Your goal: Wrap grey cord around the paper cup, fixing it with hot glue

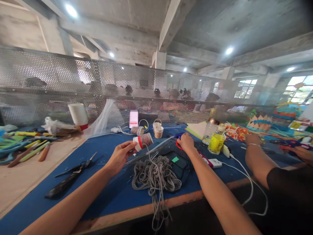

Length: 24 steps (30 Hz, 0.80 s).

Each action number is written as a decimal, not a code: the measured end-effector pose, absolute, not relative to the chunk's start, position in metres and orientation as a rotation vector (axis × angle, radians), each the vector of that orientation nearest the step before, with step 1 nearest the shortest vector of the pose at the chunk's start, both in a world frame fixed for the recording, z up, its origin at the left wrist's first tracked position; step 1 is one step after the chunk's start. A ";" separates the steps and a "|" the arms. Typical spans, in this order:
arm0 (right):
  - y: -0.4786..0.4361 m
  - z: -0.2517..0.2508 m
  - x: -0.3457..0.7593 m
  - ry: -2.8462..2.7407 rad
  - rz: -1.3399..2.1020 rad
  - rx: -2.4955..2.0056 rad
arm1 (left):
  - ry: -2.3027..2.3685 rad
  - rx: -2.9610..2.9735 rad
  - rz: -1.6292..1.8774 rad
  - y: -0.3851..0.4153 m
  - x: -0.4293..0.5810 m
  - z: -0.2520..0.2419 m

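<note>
My left hand (pixel 120 155) is closed on a paper cup (pixel 143 141) held on its side, its body wrapped in grey cord and banded red near the rim. From the cup a cord runs down to a loose heap of grey cord (pixel 156 175) that spills over the table's front edge. Farther right, my right hand (pixel 186 143) is closed round the red handle of scissors (pixel 177 138), with the blades pointing left toward the cup. A dark pouch (pixel 177 161) with a green tag lies under the heap.
Black scissors (pixel 73 174) lie on the blue table (pixel 110 189) at the left. Stacked paper cups (pixel 78 116), a small basket cup (pixel 158 129), a yellow bottle (pixel 216 142) and a white charger (pixel 215 163) stand around. Another person's arms (pixel 256 153) work at the right. A perforated metal screen (pixel 49 85) backs the table.
</note>
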State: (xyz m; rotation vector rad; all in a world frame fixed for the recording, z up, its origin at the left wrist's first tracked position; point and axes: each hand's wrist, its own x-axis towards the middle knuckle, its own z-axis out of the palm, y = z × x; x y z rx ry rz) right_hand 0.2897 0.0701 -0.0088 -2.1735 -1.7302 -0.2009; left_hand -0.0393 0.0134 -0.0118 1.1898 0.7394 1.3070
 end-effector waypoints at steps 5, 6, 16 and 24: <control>0.071 0.000 0.298 -1.459 -0.099 -1.849 | 0.750 1.161 1.322 0.016 -0.041 -0.012; 0.072 0.001 0.299 -1.419 -0.045 -1.778 | 0.750 1.153 1.325 0.017 -0.041 -0.013; 0.063 0.013 0.274 -1.242 0.749 -1.136 | 0.774 1.113 1.337 0.019 -0.041 -0.014; 0.030 0.015 0.231 -1.571 0.917 -0.950 | 0.793 1.143 1.347 0.019 -0.040 -0.014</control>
